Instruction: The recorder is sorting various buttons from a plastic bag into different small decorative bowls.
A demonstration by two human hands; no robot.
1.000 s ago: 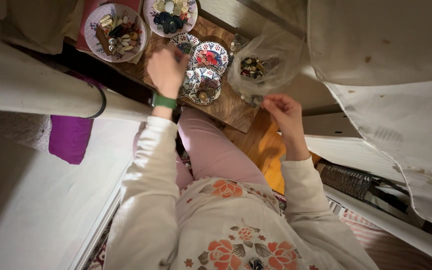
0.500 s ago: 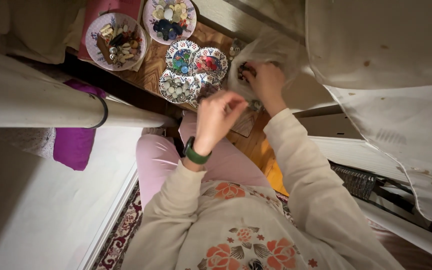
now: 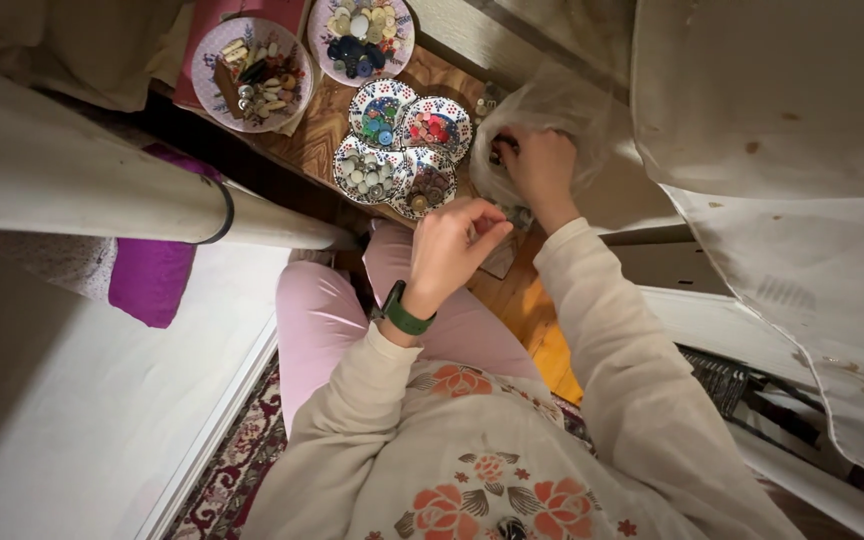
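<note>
While the right hand (image 3: 540, 168) reaches into the clear plastic bag (image 3: 552, 110) at the far right corner of the wooden table (image 3: 317, 125), its fingers are curled among the buttons inside; whether they pinch one cannot be told. The left hand (image 3: 449, 250) hangs over the near edge of that table, fingertips drawn together, anything between them too small to see. Four small patterned dishes (image 3: 402, 150) of sorted buttons sit in the table's middle, two larger plates (image 3: 252, 70) at its far left end.

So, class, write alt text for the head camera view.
A seated person's right hand reaches into a clear plastic bag of buttons on a small wooden table, the left hand hovering beside four small patterned dishes of sorted buttons.
</note>
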